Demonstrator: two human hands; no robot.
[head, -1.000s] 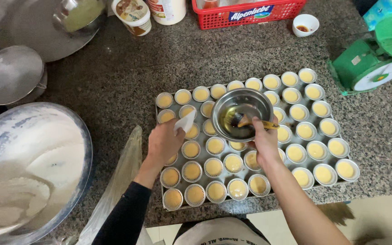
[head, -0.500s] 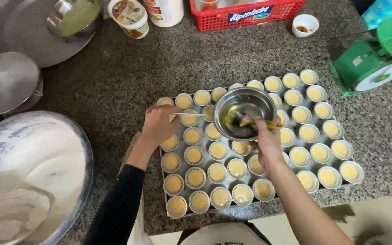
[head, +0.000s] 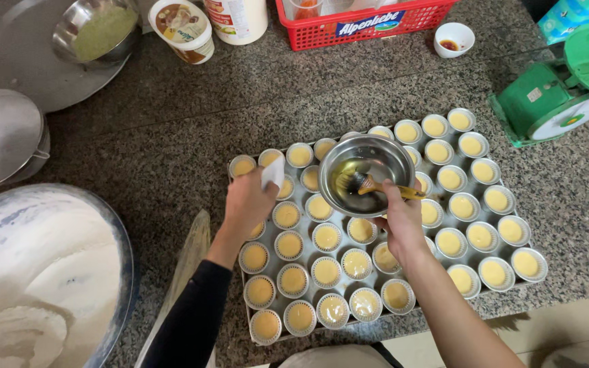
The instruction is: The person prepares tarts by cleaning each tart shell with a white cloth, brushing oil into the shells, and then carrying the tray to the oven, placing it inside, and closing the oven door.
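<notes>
A metal baking tray (head: 236,235) on the granite counter carries several small fluted cups (head: 326,236) filled with yellow batter. My left hand (head: 248,203) rests over the tray's left side and pinches a small white paper cup (head: 273,173). My right hand (head: 402,219) grips a brush (head: 376,186) whose dark bristles dip into a small steel bowl (head: 366,173) of yellowish liquid standing on the cups near the tray's middle back.
A large floury metal basin (head: 42,272) fills the near left. A round sieve (head: 1,136) and a steel bowl of green paste (head: 100,31) lie at the far left. A red basket (head: 359,24), a white dish (head: 455,37) and a green scale (head: 557,92) stand behind.
My left hand moved from the middle rows up toward the tray's back left, then came back slightly with the white cup. The right hand kept the brush in the bowl.
</notes>
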